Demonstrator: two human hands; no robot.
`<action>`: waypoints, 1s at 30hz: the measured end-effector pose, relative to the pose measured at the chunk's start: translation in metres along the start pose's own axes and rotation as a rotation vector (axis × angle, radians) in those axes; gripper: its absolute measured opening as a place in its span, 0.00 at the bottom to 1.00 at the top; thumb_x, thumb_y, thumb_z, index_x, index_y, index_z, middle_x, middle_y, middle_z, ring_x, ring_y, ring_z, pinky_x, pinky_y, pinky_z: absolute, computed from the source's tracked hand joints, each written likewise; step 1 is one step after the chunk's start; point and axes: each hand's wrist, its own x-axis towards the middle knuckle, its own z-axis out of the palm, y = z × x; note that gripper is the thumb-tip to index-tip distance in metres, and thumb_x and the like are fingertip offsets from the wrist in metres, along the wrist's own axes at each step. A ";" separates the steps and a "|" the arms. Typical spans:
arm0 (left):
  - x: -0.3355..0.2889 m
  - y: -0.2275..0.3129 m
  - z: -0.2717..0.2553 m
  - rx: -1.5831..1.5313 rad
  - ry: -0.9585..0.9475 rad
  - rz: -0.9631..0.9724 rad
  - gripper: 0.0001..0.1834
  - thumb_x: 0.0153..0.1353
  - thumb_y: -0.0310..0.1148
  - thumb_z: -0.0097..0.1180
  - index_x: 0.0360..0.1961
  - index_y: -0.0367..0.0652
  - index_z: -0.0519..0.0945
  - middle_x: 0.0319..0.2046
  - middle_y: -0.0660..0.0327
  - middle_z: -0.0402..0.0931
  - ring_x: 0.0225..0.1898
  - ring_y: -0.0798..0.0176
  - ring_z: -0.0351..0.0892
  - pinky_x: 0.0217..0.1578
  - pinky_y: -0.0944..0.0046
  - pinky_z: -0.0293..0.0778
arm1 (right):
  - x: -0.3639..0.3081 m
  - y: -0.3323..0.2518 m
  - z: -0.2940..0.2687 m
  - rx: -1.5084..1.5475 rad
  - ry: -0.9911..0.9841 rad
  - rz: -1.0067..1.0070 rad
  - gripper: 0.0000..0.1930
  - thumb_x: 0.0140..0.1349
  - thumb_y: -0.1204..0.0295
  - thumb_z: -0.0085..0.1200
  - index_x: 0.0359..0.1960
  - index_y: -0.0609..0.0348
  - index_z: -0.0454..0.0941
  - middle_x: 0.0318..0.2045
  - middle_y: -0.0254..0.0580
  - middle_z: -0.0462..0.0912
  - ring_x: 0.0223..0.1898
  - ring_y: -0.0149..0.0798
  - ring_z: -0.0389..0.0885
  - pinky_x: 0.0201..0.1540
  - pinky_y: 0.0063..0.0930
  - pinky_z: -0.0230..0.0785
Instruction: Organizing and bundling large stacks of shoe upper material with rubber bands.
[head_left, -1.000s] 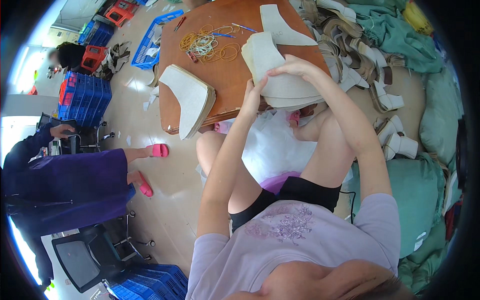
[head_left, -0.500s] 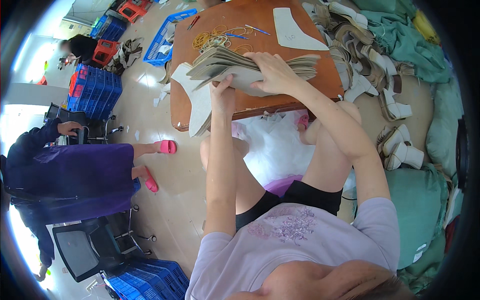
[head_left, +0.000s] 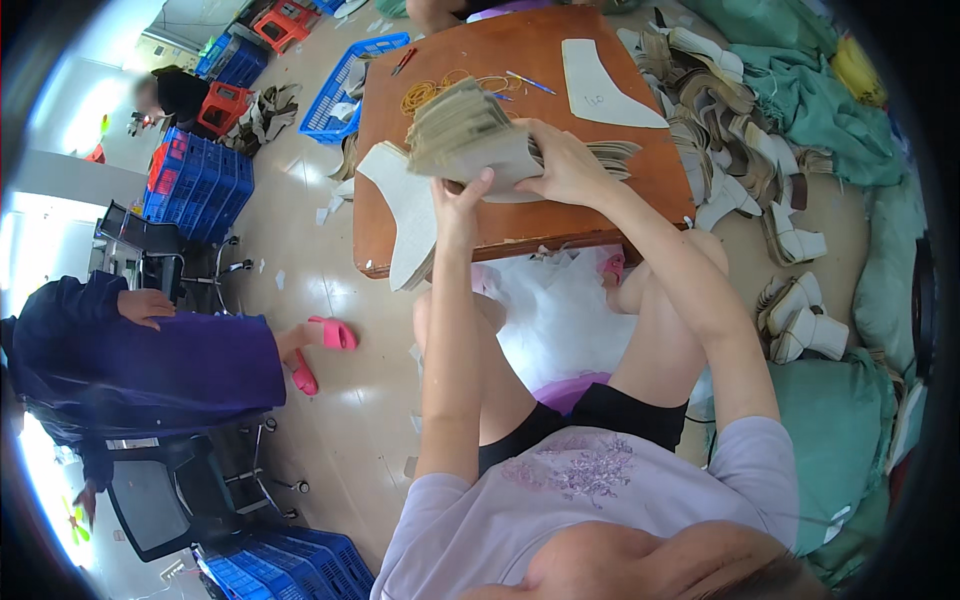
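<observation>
Both of my hands grip a thick stack of flat, greyish-beige cut pieces [head_left: 470,130] above the near part of the brown table. My left hand [head_left: 460,200] clasps its lower left edge, thumb on the near face. At its right side my right hand [head_left: 565,168] closes round the edge, with the fingers partly hidden behind. The sheets fan out at the upper left, and more sheet ends show right of my right hand. Left of the stack, white curved pieces [head_left: 403,215] overhang the table's near edge. A single white curved piece [head_left: 610,90] lies at the far right.
On the table [head_left: 655,160] are yellow rubber bands [head_left: 425,95], a blue pen [head_left: 530,83] and a red-handled tool [head_left: 404,61]. A blue basket [head_left: 335,100] stands left of it. Bundled pieces [head_left: 720,130] cover the floor at right. Another person [head_left: 150,360] stands at left.
The stack has tilted up at its left end, and its sheets fan more toward the far side. Both hands keep their hold. The person at left has shifted an arm and a foot.
</observation>
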 end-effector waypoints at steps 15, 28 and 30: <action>0.025 0.016 -0.002 -0.022 -0.056 -0.066 0.34 0.44 0.26 0.63 0.54 0.36 0.63 0.47 0.57 0.70 0.50 0.59 0.67 0.53 0.60 0.59 | 0.016 0.030 0.023 -0.017 0.024 -0.028 0.44 0.34 0.64 0.68 0.56 0.50 0.57 0.47 0.47 0.74 0.47 0.49 0.73 0.46 0.41 0.66; 0.039 0.017 -0.004 -0.049 -0.025 0.001 0.31 0.43 0.29 0.64 0.51 0.36 0.67 0.46 0.56 0.71 0.48 0.60 0.68 0.51 0.62 0.62 | 0.020 0.034 0.028 -0.181 -0.082 0.041 0.47 0.37 0.68 0.67 0.61 0.49 0.53 0.46 0.45 0.73 0.49 0.48 0.70 0.49 0.40 0.60; 0.037 0.013 -0.003 -0.040 -0.027 0.038 0.29 0.43 0.28 0.63 0.49 0.36 0.69 0.43 0.57 0.72 0.47 0.60 0.69 0.50 0.63 0.63 | 0.019 0.034 0.031 -0.179 -0.048 0.014 0.46 0.38 0.67 0.67 0.60 0.49 0.53 0.46 0.46 0.73 0.49 0.49 0.71 0.49 0.40 0.62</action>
